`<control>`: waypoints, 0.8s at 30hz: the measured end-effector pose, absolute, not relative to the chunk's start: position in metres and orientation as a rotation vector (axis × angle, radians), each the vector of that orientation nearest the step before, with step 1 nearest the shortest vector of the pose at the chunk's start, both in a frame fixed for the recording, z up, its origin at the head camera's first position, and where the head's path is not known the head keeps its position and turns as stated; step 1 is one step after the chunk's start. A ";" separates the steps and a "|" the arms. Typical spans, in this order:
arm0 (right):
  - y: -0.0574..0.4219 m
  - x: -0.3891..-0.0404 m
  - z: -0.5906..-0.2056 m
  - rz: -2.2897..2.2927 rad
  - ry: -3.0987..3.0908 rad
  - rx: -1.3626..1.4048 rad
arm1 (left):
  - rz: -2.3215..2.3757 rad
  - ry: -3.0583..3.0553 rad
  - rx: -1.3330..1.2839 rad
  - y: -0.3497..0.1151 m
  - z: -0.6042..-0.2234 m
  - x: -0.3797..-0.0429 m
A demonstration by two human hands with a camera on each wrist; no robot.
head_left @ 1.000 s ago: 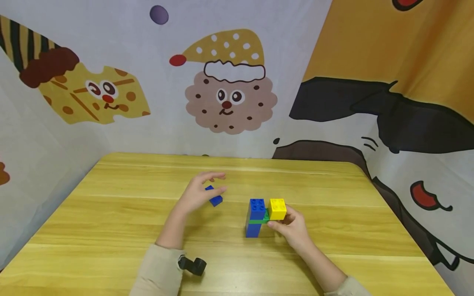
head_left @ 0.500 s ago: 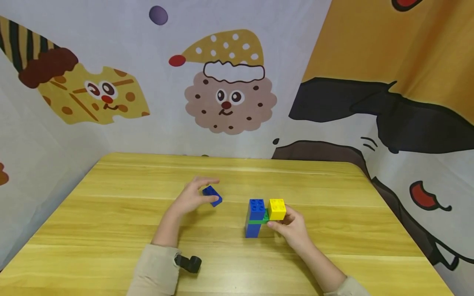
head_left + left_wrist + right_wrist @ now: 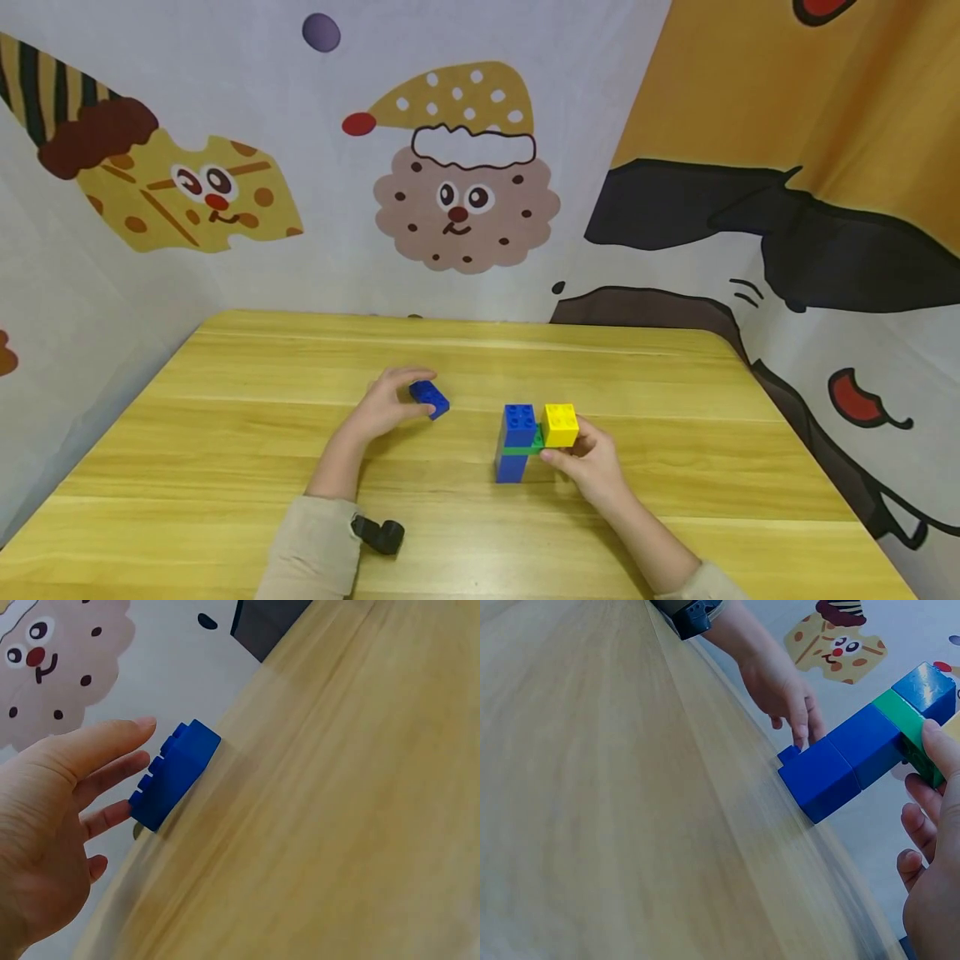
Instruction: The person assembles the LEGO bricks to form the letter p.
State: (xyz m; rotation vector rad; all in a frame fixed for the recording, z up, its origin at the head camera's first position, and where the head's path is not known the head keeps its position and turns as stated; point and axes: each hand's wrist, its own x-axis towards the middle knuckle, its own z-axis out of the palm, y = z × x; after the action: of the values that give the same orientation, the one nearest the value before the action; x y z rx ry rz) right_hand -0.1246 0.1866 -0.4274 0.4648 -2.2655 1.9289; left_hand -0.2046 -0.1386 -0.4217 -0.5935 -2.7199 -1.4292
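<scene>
A loose blue toy brick [image 3: 431,399] lies on the table, studs up. My left hand [image 3: 381,409] is beside it, thumb and fingers spread round its near end; in the left wrist view the brick [image 3: 178,774] shows no firm grip on it. Right of it stands a toy brick build: a column of blue bricks [image 3: 519,426], a green piece [image 3: 901,712] jutting right from the column, and a yellow brick [image 3: 560,425] on the green piece's outer end. My right hand [image 3: 597,463] holds that end, thumb on the green piece, other fingers partly hidden behind.
The wooden table [image 3: 247,467] ends at the back against a cartoon-printed cloth [image 3: 315,275]. A black wrist camera [image 3: 381,535] sits on the left sleeve. The build stands between the two hands.
My left hand has drawn back slightly and come down around the loose blue brick, thumb lower now. The right hand and the build stay nearly still.
</scene>
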 end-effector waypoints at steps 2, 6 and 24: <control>0.187 -0.125 -0.427 1.928 -2.267 0.463 | -1.432 -2.716 -0.593 -0.139 -0.424 -0.205; 0.187 -0.125 -0.427 1.927 -2.268 0.466 | -1.423 -2.699 -0.615 -0.138 -0.430 -0.207; 0.186 -0.124 -0.428 1.936 -2.238 0.502 | -1.330 -2.685 -0.685 -0.138 -0.441 -0.208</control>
State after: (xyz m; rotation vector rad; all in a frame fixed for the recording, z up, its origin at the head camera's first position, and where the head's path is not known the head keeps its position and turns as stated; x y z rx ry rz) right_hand -0.1244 0.1863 -0.4282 0.5024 -2.2383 1.9356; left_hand -0.2084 -0.1379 -0.4412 -0.6853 -2.6848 -1.3299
